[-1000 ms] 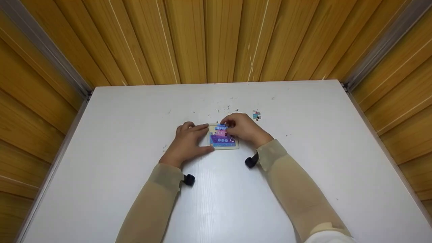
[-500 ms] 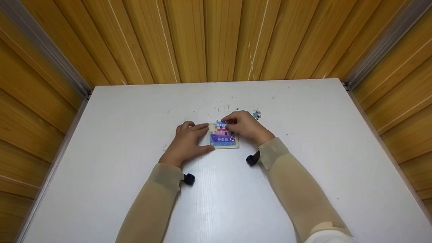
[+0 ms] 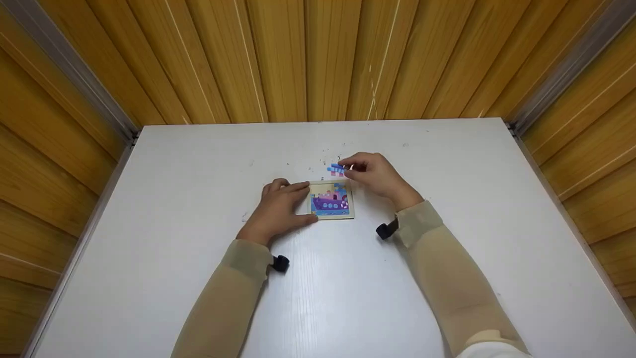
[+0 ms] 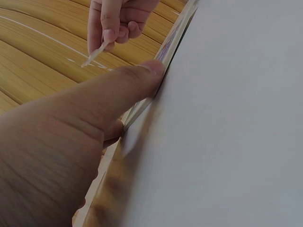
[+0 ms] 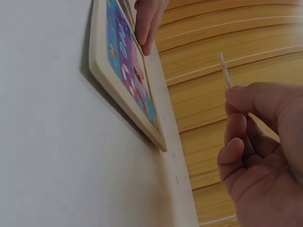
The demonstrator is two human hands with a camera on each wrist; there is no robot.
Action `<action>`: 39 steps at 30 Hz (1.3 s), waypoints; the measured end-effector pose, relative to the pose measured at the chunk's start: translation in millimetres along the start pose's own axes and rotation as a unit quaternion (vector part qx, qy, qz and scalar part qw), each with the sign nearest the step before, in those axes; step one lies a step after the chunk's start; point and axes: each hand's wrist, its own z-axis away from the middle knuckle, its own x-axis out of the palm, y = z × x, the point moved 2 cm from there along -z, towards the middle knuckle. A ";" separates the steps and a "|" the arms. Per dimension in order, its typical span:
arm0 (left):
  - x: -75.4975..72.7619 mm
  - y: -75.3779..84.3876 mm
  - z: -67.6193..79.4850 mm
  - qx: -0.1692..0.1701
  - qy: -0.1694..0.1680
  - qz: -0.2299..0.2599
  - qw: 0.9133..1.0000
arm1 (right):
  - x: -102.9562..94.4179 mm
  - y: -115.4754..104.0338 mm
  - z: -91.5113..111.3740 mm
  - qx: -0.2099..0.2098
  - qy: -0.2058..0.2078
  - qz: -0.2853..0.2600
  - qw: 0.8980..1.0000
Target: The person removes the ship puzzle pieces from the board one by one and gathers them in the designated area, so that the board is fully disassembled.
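Note:
A wooden jigsaw puzzle board (image 3: 331, 217) with a purple and pink ship picture lies flat on the white table. My left hand (image 3: 280, 209) holds the board at its left side, thumb on the near edge and index fingertip at the far left corner. Bare wood shows in the picture's upper left part. Above the far edge, my right hand (image 3: 380, 176) pinches a thin blue and pink puzzle piece (image 3: 335, 170) between thumb and index finger. In the right wrist view the piece (image 5: 225, 68) stands edge-on, raised apart from the board.
The white table (image 3: 308, 298) reaches back to a wood-slat wall (image 3: 278, 59), with matching side walls. Small dark specks (image 3: 325, 149) are scattered on the tabletop beyond the board. Black wrist cameras (image 3: 281, 264) sit on both sleeves.
My right hand has lifted the blue and pink puzzle piece off the board and moved it away and to the right. It now covers the loose piece seen there earlier. The left hand stays put.

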 end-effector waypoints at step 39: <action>1.5 -1.1 1.1 0.010 0.002 -0.001 1.000 | -96.1 75.0 43.9 0.144 0.123 0.039 0.981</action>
